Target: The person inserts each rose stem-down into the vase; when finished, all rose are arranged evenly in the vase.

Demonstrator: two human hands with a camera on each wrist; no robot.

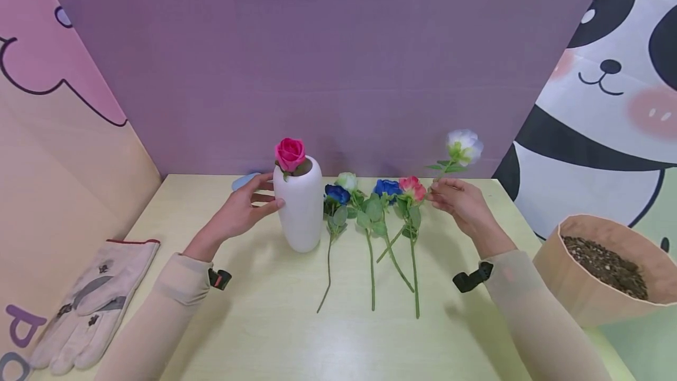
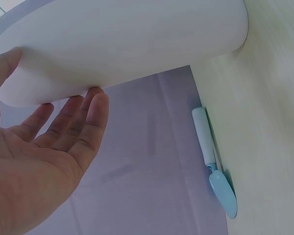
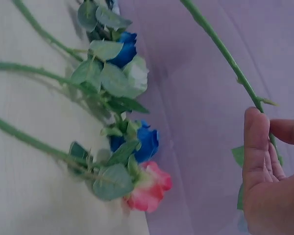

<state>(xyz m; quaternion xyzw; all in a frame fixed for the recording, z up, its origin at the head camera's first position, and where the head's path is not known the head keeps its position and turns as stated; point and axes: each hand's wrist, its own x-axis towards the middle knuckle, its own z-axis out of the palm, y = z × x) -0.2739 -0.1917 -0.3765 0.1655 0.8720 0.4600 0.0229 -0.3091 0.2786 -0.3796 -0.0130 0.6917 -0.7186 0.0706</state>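
My left hand (image 1: 238, 210) grips the white vase (image 1: 302, 219) at its left side, thumb in front and fingers behind. The vase stands upright with one deep-pink rose (image 1: 290, 154) at its mouth. In my right hand (image 1: 461, 204), thumb and fingers pinch the green stem (image 3: 225, 56) of a white flower (image 1: 466, 149). Its bloom rises above the hand, and the stem slants down to the left. Between the hands lie a blue flower (image 1: 337, 194), a pale white one (image 1: 347, 181), a second blue one (image 1: 387, 187) and a coral-pink one (image 1: 412, 188), stems toward me.
A light blue hand trowel (image 2: 222, 192) lies at the table's back edge, behind my left hand. Work gloves (image 1: 100, 298) rest at the left edge of the table (image 1: 275, 334). At the right stands a tan pot (image 1: 576, 263) holding dark soil. A purple cloth (image 1: 328, 63) hangs behind.
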